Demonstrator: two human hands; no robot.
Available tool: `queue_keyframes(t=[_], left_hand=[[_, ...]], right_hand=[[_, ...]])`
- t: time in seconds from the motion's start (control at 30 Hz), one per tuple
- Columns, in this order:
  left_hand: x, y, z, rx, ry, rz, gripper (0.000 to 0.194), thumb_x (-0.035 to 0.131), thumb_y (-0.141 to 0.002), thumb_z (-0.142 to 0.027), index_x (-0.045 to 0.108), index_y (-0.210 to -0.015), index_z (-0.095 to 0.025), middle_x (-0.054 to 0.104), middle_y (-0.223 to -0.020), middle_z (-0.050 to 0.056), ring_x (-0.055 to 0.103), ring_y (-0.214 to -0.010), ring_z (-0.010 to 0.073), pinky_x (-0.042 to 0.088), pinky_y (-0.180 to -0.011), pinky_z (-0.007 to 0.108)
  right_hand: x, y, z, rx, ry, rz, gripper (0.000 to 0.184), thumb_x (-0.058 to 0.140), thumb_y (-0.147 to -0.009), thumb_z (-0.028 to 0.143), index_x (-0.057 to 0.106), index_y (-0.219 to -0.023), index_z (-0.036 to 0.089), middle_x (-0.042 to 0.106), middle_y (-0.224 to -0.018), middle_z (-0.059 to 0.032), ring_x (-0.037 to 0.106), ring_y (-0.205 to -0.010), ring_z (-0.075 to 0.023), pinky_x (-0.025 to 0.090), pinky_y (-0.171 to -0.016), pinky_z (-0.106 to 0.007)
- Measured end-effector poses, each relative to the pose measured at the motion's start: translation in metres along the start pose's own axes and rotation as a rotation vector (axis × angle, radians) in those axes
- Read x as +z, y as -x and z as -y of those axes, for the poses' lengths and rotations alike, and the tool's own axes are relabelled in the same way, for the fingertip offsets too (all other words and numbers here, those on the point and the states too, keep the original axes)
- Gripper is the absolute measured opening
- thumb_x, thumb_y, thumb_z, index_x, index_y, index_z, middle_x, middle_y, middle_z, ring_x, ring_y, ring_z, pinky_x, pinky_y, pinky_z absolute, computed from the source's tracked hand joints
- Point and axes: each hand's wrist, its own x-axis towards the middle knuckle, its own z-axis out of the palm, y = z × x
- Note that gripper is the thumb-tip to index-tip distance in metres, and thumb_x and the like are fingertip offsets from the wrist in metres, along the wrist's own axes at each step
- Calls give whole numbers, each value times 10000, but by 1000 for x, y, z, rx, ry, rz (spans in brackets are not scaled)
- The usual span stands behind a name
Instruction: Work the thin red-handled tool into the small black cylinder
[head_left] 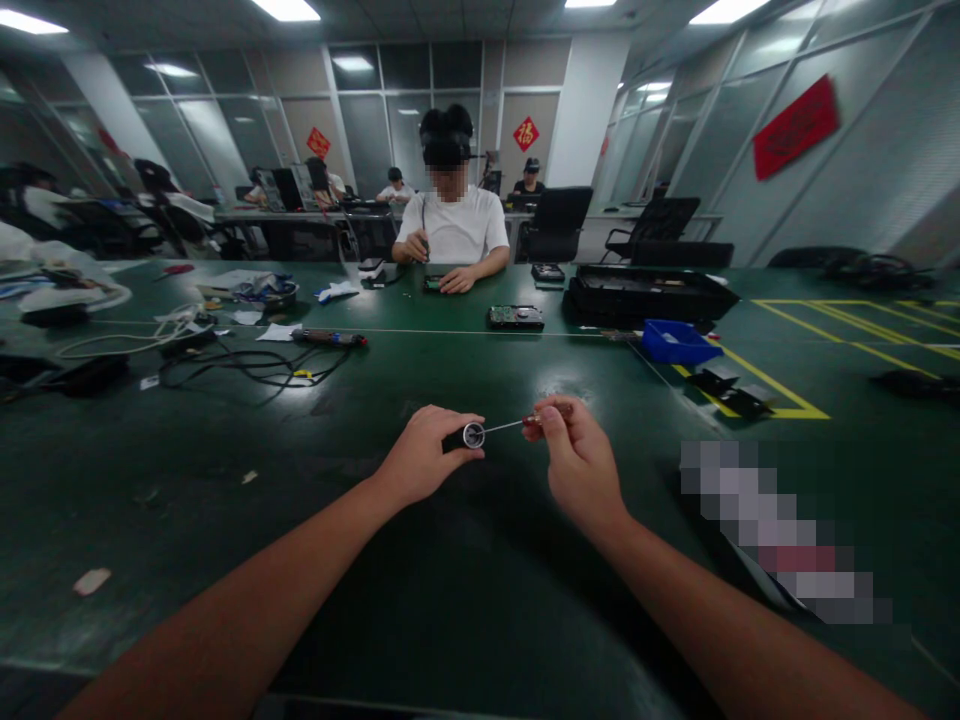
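Between the thumb and fingers of my left hand point(429, 455) is a small dark cylinder point(473, 435) with a silvery ring round its end face, which is turned towards my right side. My right hand point(577, 450) is closed on the reddish handle of a thin screwdriver point(504, 427). The screwdriver's metal shaft runs leftward, and its tip meets the cylinder's ringed end. Whether the tip sits inside or only touches the face is too small to tell. Both hands are held above the green table point(360, 580).
Across the table a person point(454, 225) works on a small circuit board. A hard drive point(516, 317), a black tray point(652, 290) and a blue bin point(679, 342) lie beyond my hands. Cables point(247, 365) and another tool point(330, 338) are at left; a blurred-out item point(780, 540) is at right.
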Motion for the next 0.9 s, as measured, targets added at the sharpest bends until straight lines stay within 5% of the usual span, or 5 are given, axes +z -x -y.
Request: queue_keyframes(t=[0.2, 0.47, 0.67, 0.9], left_hand=[[0, 1, 0, -9, -9, -11, 391, 775, -835, -317, 673, -1205, -242, 736, -1138, 36, 644, -1048, 242, 451, -939, 420], [0, 0, 1, 3, -12, -15, 395, 791, -820, -301, 678, -1193, -242, 743, -1120, 28, 652, -1031, 237, 452, -926, 417], [0, 1, 3, 3, -18, -18, 387, 790, -821, -285, 676, -1190, -248, 741, -1124, 24, 651, -1035, 235, 449, -931, 417], [0, 0, 1, 6, -21, -6, 370, 779, -831, -282, 678, -1185, -244, 744, -1117, 26, 655, -1022, 240, 449, -910, 412]], right_hand=[[-1, 3, 5, -75, 123, 54, 205, 509, -992, 385, 609, -1038, 212, 715, -866, -35, 702, -801, -180, 527, -738, -310], [-6, 5, 15, -262, 502, 39, 422, 676, -874, 437, 485, -569, 215, 459, -482, 59, 436, -428, -96, 308, -457, -250], [-6, 6, 16, -333, 454, 159, 117, 592, -926, 294, 639, -906, 189, 692, -801, -34, 649, -693, -158, 469, -619, -270], [-8, 6, 17, -270, 404, 236, 178, 485, -982, 280, 652, -987, 218, 701, -833, -36, 658, -732, -180, 480, -677, -317]])
